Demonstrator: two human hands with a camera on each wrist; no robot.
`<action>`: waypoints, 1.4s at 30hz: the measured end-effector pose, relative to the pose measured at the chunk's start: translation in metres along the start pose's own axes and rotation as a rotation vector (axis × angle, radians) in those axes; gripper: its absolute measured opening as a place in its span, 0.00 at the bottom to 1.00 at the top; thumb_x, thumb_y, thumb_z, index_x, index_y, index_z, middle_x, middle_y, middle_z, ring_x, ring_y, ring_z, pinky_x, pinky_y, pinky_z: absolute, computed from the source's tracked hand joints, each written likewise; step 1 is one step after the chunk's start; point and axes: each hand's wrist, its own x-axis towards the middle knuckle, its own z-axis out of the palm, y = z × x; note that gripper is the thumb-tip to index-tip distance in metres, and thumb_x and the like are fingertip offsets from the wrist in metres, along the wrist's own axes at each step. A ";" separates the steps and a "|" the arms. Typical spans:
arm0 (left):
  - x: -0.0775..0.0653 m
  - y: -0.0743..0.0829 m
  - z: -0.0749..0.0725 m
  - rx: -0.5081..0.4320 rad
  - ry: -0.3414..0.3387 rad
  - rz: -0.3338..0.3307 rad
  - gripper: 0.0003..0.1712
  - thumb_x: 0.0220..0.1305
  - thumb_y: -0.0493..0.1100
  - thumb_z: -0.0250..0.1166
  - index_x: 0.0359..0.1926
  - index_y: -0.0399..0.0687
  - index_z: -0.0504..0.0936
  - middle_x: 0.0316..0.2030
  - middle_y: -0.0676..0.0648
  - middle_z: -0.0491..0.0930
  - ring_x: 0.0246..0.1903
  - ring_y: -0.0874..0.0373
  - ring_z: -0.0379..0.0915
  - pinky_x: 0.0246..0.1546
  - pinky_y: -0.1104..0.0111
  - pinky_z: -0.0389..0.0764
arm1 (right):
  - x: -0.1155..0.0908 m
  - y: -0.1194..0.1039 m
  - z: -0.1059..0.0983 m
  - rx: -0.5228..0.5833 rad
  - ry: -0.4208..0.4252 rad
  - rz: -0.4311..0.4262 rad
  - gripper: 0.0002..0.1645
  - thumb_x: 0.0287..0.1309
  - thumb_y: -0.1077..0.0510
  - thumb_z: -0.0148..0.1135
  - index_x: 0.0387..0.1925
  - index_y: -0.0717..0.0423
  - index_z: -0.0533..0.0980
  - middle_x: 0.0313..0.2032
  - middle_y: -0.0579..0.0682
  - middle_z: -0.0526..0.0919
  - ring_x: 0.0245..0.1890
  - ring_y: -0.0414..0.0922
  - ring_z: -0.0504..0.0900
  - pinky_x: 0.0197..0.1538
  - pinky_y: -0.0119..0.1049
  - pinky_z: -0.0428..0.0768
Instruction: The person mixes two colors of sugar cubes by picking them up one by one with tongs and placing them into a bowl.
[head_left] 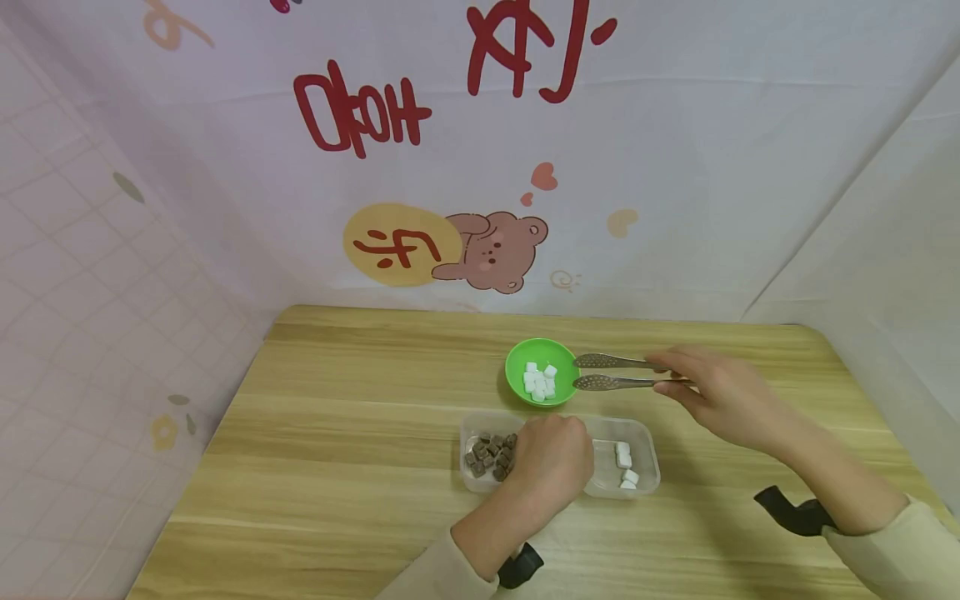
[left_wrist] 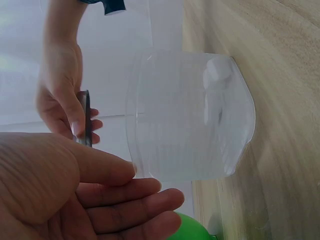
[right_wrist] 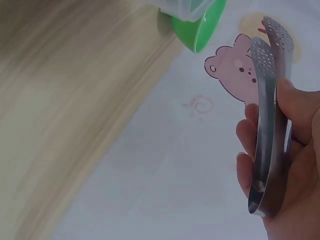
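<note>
My left hand [head_left: 553, 457] is over the middle of the clear plastic container [head_left: 654, 454], and in the left wrist view its thumb and index finger pinch the rim. White cubes [head_left: 623, 454] lie in the right part; brown cubes [head_left: 487, 454] fill the left part. The hand hides the middle. My right hand [head_left: 712, 392] holds metal tongs [head_left: 611, 382] with perforated tips. Their arms stand apart with nothing between them, tips at the right rim of the green bowl [head_left: 513, 379]. Inside the bowl is a small heap of white cubes [head_left: 538, 383].
Everything stands on a wood-grain table [head_left: 337, 433]. Behind it hangs a white cloth [head_left: 712, 208] printed with a bear, hearts and red characters. More pale cloth [head_left: 90, 333] closes off the left side. Dark straps [head_left: 795, 510] are at both wrists.
</note>
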 end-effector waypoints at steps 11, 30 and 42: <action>-0.001 0.001 -0.001 0.005 0.017 0.015 0.23 0.63 0.42 0.69 0.12 0.52 0.75 0.14 0.53 0.74 0.18 0.59 0.72 0.19 0.67 0.70 | -0.008 0.003 -0.032 -0.132 -0.026 -0.165 0.26 0.77 0.39 0.55 0.51 0.56 0.84 0.45 0.46 0.88 0.45 0.52 0.88 0.47 0.53 0.83; -0.002 -0.001 -0.002 -0.029 0.014 0.025 0.24 0.63 0.41 0.69 0.11 0.53 0.74 0.14 0.54 0.73 0.18 0.59 0.72 0.20 0.67 0.70 | -0.002 -0.032 -0.039 -0.291 -0.132 -0.228 0.18 0.37 0.58 0.83 0.34 0.53 0.85 0.25 0.35 0.75 0.21 0.32 0.69 0.22 0.34 0.73; -0.002 -0.002 -0.001 -0.038 0.009 0.025 0.24 0.64 0.40 0.68 0.11 0.53 0.73 0.14 0.54 0.73 0.19 0.58 0.73 0.24 0.67 0.71 | 0.000 -0.039 -0.039 -0.284 -0.234 -0.248 0.18 0.36 0.58 0.84 0.30 0.49 0.82 0.23 0.33 0.71 0.22 0.33 0.69 0.24 0.35 0.74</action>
